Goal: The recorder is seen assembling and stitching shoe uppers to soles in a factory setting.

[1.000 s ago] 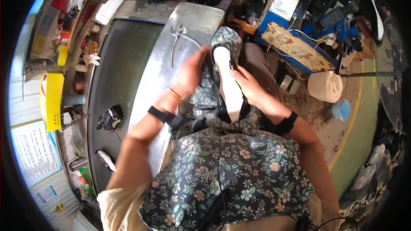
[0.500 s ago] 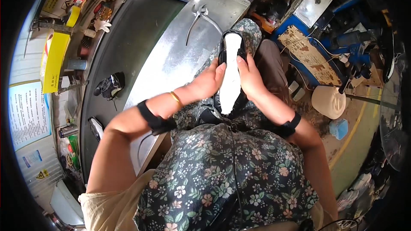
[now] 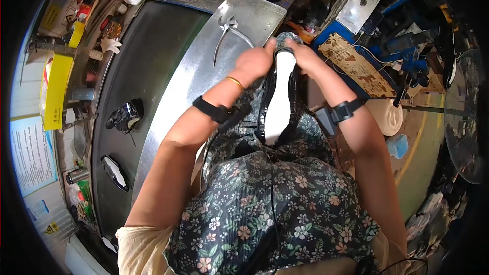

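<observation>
A black shoe (image 3: 281, 91) lies bottom up across my lap, its white underside facing me and its black edges showing along both sides. My left hand (image 3: 255, 61) is closed on the far end of the shoe from the left, thumb on top. From the right, my right hand (image 3: 304, 57) grips that same end, its thumb close to the left one. The fingers beneath the shoe are hidden. Beyond my left hand, a pair of metal pincers (image 3: 229, 25) with curved handles rests on the shiny metal bench (image 3: 198, 84).
Left of the bench runs a dark belt (image 3: 168, 30) carrying a black shoe (image 3: 126, 115) and another with a white underside (image 3: 115, 172). A blue machine (image 3: 367, 66) stands at right, near a cream plastic jug (image 3: 386, 114) and light-blue container (image 3: 398, 146) on the floor.
Both hands have slid from the middle of the shoe to its far end. The view has shifted slightly, and the pincers stay on the bench.
</observation>
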`<state>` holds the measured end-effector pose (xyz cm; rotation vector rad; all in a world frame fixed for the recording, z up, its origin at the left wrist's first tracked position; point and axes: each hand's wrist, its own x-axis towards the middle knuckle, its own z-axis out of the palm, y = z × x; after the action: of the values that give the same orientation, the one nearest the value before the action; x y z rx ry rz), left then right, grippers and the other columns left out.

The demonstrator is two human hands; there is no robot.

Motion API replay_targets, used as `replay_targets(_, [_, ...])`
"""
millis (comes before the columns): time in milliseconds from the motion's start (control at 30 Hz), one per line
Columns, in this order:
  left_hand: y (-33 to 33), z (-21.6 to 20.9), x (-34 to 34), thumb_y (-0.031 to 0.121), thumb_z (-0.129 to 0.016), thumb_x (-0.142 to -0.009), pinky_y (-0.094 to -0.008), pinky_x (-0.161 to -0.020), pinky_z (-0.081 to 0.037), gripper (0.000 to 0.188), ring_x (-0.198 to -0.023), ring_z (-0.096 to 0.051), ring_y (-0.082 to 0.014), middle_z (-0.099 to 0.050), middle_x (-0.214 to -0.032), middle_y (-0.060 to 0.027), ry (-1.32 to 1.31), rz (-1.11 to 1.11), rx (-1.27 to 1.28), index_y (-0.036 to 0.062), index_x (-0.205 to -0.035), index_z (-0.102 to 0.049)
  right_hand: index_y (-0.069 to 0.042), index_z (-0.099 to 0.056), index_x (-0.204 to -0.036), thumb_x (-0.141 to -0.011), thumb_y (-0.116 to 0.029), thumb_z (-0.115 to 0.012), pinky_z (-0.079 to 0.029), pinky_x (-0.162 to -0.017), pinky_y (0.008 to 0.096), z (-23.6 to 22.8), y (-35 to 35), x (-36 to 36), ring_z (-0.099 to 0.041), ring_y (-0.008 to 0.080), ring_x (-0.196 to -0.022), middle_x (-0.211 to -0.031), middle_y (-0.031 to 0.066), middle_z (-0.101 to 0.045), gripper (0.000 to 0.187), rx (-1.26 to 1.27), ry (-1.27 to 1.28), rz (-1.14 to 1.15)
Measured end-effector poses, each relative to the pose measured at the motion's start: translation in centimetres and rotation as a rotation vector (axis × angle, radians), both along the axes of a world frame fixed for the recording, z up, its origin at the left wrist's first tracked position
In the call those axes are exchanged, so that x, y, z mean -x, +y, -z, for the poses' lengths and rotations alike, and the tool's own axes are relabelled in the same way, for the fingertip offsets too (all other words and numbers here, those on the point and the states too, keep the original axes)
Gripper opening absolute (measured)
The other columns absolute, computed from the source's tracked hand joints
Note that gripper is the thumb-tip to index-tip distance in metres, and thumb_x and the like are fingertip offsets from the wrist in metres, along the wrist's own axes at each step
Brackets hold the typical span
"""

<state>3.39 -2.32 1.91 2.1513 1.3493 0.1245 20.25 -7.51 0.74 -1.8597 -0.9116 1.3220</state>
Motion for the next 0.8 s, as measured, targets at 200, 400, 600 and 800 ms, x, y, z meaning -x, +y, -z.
replay_targets(200, [-0.5,1.8,-1.8,0.033,-0.039,-0.099,-0.0469,-0.066,-0.054,0.048,-0.077,-0.069,-0.0366,-0.07,-0.083,-0.0196,0.216,0.197,-0.173,0.0043,-0.078,-0.071,-0.001,-0.066,-0.095,-0.099,-0.03,-0.044,-0.051,-0.079,0.0471,4.4,1.4,2.0,-0.065,0.0368,-0.094,-0.097,0.0213,-0.069,0.036,-0.198,-0.816,-0.128])
replay_targets(400, [-7.9,-1.5,4.7,0.031,-0.064,-0.093,-0.0419,-0.109,-0.034,0.072,-0.129,-0.044,-0.0379,-0.046,-0.134,-0.0281,-0.328,0.029,0.302,-0.0074,-0.144,-0.031,0.001,-0.067,-0.092,-0.101,-0.042,-0.044,-0.049,-0.084,0.0306,0.6,0.2,2.3,-0.063,0.018,-0.09,-0.088,0.0103,-0.068,0.05,-0.125,0.762,0.162])
replay_targets(600, [-10.7,0.1,8.6,0.026,-0.076,-0.086,-0.0339,-0.111,-0.032,0.101,-0.133,-0.039,-0.0259,-0.033,-0.148,-0.0247,-0.952,-0.116,0.724,-0.0109,-0.15,-0.007,-0.001,-0.068,-0.1,-0.101,-0.058,-0.03,-0.049,-0.085,0.0316,-4.0,1.8,0.6,-0.062,0.0177,-0.09,-0.096,0.0108,-0.067,0.068,-0.4,0.808,-0.324])
replay_targets(800, [-6.1,-1.7,11.1,0.036,-0.079,-0.081,-0.0356,-0.092,-0.05,0.108,-0.113,-0.06,-0.0301,-0.054,-0.131,-0.0273,-0.847,-0.557,0.442,-0.0123,-0.147,-0.009,-0.003,-0.062,-0.126,-0.094,-0.025,-0.062,-0.045,-0.092,0.0249,-15.3,-1.2,-23.7,-0.061,0.0123,-0.102,-0.115,0.0083,-0.068,0.038,-0.385,-0.817,-0.148])
